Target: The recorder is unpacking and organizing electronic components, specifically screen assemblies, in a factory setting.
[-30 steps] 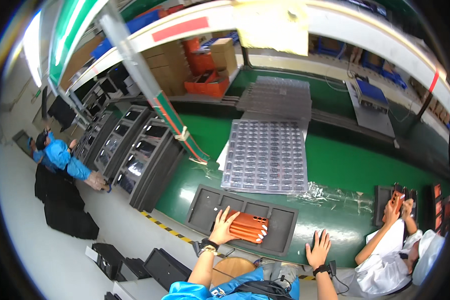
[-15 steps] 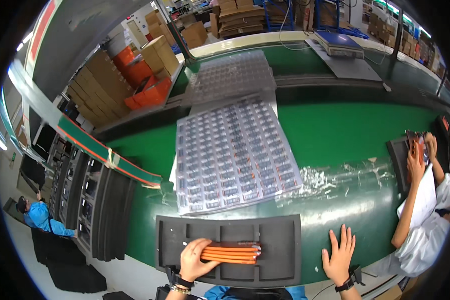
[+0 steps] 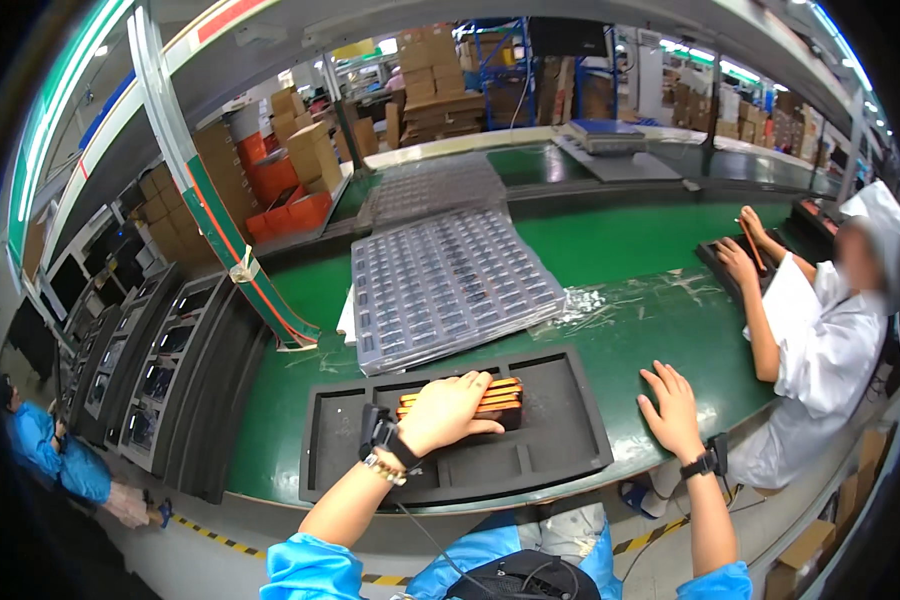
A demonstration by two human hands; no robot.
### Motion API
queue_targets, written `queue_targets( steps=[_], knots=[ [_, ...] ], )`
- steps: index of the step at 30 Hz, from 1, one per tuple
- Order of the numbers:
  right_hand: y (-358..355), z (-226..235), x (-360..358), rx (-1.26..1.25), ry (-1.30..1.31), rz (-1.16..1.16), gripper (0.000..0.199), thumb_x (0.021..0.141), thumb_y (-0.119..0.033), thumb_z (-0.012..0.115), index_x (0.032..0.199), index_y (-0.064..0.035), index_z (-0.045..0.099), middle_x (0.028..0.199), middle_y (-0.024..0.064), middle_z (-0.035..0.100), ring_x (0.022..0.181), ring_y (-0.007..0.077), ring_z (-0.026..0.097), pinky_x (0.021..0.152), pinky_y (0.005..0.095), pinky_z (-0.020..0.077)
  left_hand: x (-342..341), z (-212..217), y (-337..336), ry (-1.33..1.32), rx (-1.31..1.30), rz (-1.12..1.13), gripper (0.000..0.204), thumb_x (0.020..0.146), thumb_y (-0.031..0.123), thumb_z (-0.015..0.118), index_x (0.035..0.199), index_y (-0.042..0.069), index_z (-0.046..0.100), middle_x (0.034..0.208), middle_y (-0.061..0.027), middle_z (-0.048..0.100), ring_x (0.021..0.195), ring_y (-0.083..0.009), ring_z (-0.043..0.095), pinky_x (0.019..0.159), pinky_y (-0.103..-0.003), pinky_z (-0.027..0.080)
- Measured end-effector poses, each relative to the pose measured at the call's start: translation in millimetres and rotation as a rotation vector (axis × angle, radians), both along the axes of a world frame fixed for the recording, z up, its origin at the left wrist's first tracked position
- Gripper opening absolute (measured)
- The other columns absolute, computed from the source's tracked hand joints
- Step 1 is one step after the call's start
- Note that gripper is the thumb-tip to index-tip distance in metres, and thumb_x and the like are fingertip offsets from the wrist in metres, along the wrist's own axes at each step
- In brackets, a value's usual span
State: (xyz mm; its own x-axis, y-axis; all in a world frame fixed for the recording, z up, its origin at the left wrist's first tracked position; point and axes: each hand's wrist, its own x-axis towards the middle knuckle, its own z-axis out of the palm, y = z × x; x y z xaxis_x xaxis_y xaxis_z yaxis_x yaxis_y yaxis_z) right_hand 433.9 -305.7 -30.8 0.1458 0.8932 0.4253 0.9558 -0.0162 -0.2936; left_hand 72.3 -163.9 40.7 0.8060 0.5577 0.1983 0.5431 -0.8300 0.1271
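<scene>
My left hand (image 3: 444,412) wraps over a stack of flat, dark, phone-shaped pieces with orange edges (image 3: 511,404). Palm and fingers cover most of the stack, so its near-left side is hidden. It sits inside a black foam tray (image 3: 592,432) with divided compartments, at the near edge of the green bench. To the right of that tray, my right hand (image 3: 676,408) has its fingers spread over the bench top and holds nothing.
Beyond the foam tray lies a clear plastic tray of many small cells (image 3: 450,280). A taped post (image 3: 232,250) rises at the left, before black racks (image 3: 170,370). At the right, a co-worker's hands (image 3: 742,262) hold an orange-edged piece over another black tray.
My view has tilted up and shifted. The left hand has moved from the stack's left end to over its top. My right hand stays spread on the bench.
</scene>
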Motion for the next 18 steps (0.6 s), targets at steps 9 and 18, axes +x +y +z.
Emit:
queue_targets(
  steps=[9,18],
  knots=[
    [71.6,53.1,-52.7,-0.128,0.022,-0.237,0.022,0.087,-0.023,0.053,0.086,-0.0053,0.066,0.081,0.0206,0.067,0.077,0.0402,0.065,0.070,0.0490,0.0530,2.0,-11.6,10.0,-0.106,0.080,-0.090,0.072,0.073,0.055,0.073,0.108,-0.005,0.052,0.098,-0.0201,0.063,0.083,-0.0342,0.066,0.070,-0.040,0.053],
    [256.9,92.3,-167.5,-0.165,0.062,-0.008,0.033,0.080,-0.040,0.067,0.084,-0.0075,0.070,0.086,0.0149,0.070,0.085,0.0322,0.068,0.076,0.0427,0.0529,-3.8,-17.5,9.3,-0.194,0.051,-0.090,0.070,0.072,0.053,0.074,0.109,-0.003,0.054,0.091,-0.0153,0.063,0.071,-0.0300,0.067,0.061,-0.037,0.055]
  ],
)
